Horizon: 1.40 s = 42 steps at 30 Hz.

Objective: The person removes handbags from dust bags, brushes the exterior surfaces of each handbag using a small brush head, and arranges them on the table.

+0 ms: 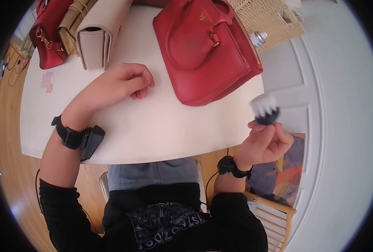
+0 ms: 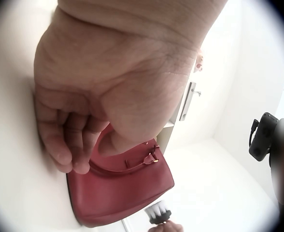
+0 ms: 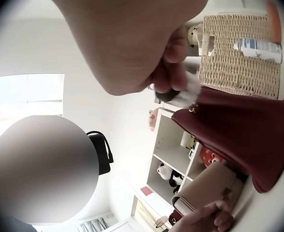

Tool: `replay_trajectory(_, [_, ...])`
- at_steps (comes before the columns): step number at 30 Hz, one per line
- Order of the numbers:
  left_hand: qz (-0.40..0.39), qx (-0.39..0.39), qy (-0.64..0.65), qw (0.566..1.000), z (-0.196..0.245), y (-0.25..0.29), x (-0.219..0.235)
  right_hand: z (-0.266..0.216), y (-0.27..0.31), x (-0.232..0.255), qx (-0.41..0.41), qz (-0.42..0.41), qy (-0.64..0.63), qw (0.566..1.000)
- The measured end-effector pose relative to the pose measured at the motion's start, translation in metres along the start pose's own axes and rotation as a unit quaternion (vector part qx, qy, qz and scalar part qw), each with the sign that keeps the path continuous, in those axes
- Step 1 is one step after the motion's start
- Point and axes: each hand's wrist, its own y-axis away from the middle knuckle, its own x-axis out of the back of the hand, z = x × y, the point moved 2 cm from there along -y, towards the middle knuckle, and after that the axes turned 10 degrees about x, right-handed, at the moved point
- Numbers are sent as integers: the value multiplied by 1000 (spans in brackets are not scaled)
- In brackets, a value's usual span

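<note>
My right hand (image 1: 267, 145) pinches a small brush (image 1: 265, 110) with white bristles and a black base, held up off the table's right edge. In the right wrist view the brush (image 3: 183, 96) is partly hidden by the fingers. A red handbag (image 1: 195, 50) with two handles and a gold logo lies on the white table (image 1: 131, 138), left of and beyond the brush. My left hand (image 1: 121, 84) rests on the table left of the red bag, fingers loosely curled around nothing.
At the back left stand a beige bag (image 1: 94, 38), a tan bag with a chain (image 1: 71, 31) and another red bag (image 1: 52, 54). Behind the red handbag are a woven basket (image 1: 270, 25) and a spray can (image 1: 258, 39). A wooden chair (image 1: 279, 210) stands at the lower right.
</note>
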Motion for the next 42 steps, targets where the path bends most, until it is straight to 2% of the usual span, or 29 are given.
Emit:
replay_trajectory(2, [4, 4, -7, 1000, 4, -1, 0, 4, 7, -1, -26, 16, 42, 999])
replay_trajectory(4, [-4, 1, -7, 1000, 2, -2, 0, 16, 5, -5, -40, -207, 127, 969])
replay_trajectory(5, [-6, -4, -2, 1000, 1, -3, 2, 17, 19, -1, -82, -233, 183, 952])
replay_trajectory(6, [-3, -3, -3, 1000, 2, -3, 3, 13, 25, 0, -82, -232, 179, 952])
replay_trajectory(8, [-7, -6, 6, 1000, 0, -1, 3, 6, 32, 4, -15, -143, 115, 983])
replay_trajectory(10, [0, -1, 4, 1000, -1, 0, 1, 7, 37, 8, -12, -54, 51, 997])
replay_trajectory(12, [6, -4, -4, 1000, 1, -2, 0, 13, 38, 3, -32, -82, 79, 993])
replay_trajectory(14, [2, 0, -4, 1000, 0, -1, 1, 22, 38, 4, -160, -245, 159, 943])
replay_trajectory(16, [0, 2, -1, 1000, 1, -1, 2, 10, 38, 6, -59, -213, 200, 954])
replay_trajectory(18, [2, 4, 3, 1000, 0, -1, 3, 9, 41, 14, -58, -118, 106, 986])
replay_trajectory(19, [0, 3, 5, 1000, 0, -2, 3, 6, 40, 12, -93, -73, 11, 993])
replay_trajectory(20, [-4, 2, 7, 1000, 0, -3, 1, 10, 41, 13, -93, -72, 14, 993])
replay_trajectory(22, [-4, 1, -3, 1000, 1, -2, -1, 22, 39, 2, -59, -217, 131, 965])
replay_trajectory(23, [1, 0, -11, 1000, 1, -1, 0, 21, 38, -4, -84, -312, 170, 931])
replay_trajectory(26, [4, 2, -15, 1000, 3, 1, 1, 4, 44, 2, -49, -284, 176, 941])
replay_trajectory(27, [6, 5, -12, 1000, 1, 1, 1, 0, 42, 3, -42, -243, 131, 960])
replay_trajectory(28, [6, 0, -16, 1000, 0, 1, 1, 0, 45, 1, -44, -245, 130, 960])
replay_trajectory(30, [3, -7, -22, 1000, 1, -1, 0, 6, 47, -3, -99, -107, 19, 989])
replay_trajectory(31, [1, -5, -20, 1000, 0, -2, 0, 6, 40, -7, -50, -193, 112, 974])
replay_trajectory(32, [1, -5, -19, 1000, 0, -2, 1, 10, 33, -17, -38, -284, 131, 949])
replay_trajectory(34, [-2, -5, -14, 1000, 2, -2, 2, 9, 37, -14, -48, -325, 153, 932])
replay_trajectory(36, [0, -2, -4, 1000, 3, -1, 4, 4, 35, -7, -8, -244, 114, 963])
replay_trajectory(38, [3, -2, -14, 1000, 5, 2, 0, 2, 39, -1, -69, -133, 21, 989])
replay_trajectory(40, [5, 0, -15, 1000, 2, 1, -2, 3, 41, -9, -110, -140, 50, 983])
replay_trajectory(41, [7, -2, -18, 1000, 2, 1, -1, 8, 32, -19, -20, -244, 119, 962])
replay_trajectory(42, [8, -3, -17, 1000, 2, 0, -1, 10, 33, -25, -45, -298, 140, 943])
